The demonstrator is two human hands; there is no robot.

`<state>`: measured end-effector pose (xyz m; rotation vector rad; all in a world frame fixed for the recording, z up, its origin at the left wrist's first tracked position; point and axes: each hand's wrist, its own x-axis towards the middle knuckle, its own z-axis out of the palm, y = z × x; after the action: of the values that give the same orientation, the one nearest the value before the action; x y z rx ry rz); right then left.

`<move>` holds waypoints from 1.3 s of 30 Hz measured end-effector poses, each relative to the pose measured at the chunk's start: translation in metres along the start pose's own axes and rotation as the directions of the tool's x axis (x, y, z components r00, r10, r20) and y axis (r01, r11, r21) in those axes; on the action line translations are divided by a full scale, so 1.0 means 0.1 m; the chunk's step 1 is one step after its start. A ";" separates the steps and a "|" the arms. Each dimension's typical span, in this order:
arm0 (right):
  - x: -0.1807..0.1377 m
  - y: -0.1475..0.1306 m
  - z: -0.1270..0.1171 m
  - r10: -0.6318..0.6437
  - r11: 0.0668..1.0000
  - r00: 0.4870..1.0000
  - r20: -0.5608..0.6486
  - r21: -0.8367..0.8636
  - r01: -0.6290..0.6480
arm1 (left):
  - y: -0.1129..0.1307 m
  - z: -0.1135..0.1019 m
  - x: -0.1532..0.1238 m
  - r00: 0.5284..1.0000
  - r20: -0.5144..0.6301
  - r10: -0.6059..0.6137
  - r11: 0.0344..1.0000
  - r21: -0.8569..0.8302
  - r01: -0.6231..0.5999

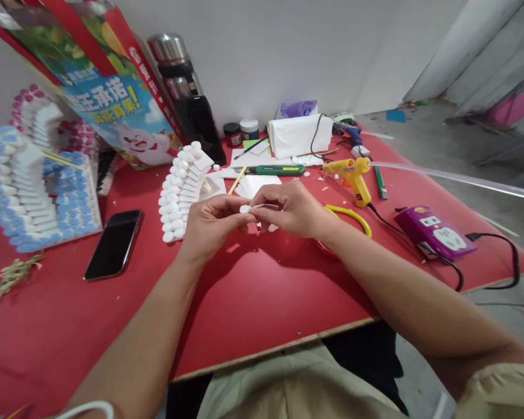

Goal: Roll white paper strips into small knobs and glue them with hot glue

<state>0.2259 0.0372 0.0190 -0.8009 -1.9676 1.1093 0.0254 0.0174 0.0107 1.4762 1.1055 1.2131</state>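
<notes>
My left hand [212, 224] and my right hand [294, 208] meet above the red table. Between their fingertips is a small white round piece [245, 209]; the left thumb and finger pinch it. My right fingers press close on its other side, holding a thin white strip that is partly hidden. Just left of the hands stands a curved white foam model [179, 195] edged with round white pieces and stepped slabs. Behind the fingers lie white paper sheets [257, 185] and a green utility knife [279, 170].
A yellow glue gun [353, 177] and yellow-handled scissors [353, 218] lie right, near a purple power strip [436, 233] with black cords. A phone [113, 244] and blue-white model [39, 192] are left. Behind stand a printed bag [126, 99] and flasks [170, 58].
</notes>
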 end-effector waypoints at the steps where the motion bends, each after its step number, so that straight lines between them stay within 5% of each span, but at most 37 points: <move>1: 0.00 0.00 0.01 0.002 1.000 1.000 -0.015 -0.015 -0.002 | 0.00 0.00 0.00 1.000 -0.007 0.004 1.000 0.014 -0.004; 12: 0.03 0.04 0.08 0.082 0.996 0.983 -0.164 0.030 -0.078 | -0.03 0.03 -0.01 0.999 -0.021 0.038 0.999 -0.032 -0.038; 15: 0.07 0.04 0.05 0.148 0.963 0.979 -0.141 0.246 -0.110 | -0.06 0.03 0.00 0.994 -0.051 0.097 0.995 0.002 -0.097; 19: 0.13 0.09 -0.04 0.356 0.675 0.926 0.128 0.650 -0.350 | -0.07 0.02 0.02 0.988 -0.041 0.152 0.986 0.081 -0.148; 22: 0.15 0.12 -0.08 0.385 0.472 0.849 0.362 0.713 -0.518 | -0.05 0.00 0.02 0.980 -0.013 0.199 0.967 0.165 -0.194; 24: 0.15 0.11 -0.07 0.381 0.423 0.837 0.394 0.730 -0.536 | -0.04 -0.01 0.02 0.968 0.013 0.250 0.943 0.222 -0.246; 33: 0.12 0.10 -0.04 0.331 0.402 0.878 0.346 0.790 -0.463 | -0.06 -0.01 0.01 0.971 0.050 0.234 0.940 0.243 -0.239; 39: 0.11 0.15 0.01 0.317 0.688 0.929 0.190 0.628 -0.364 | -0.10 -0.02 0.01 0.987 -0.022 0.156 0.967 0.206 -0.148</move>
<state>0.2216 0.0524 0.0087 -0.7463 -1.3189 1.9294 0.0231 0.0208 0.0012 1.7270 1.1890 1.2675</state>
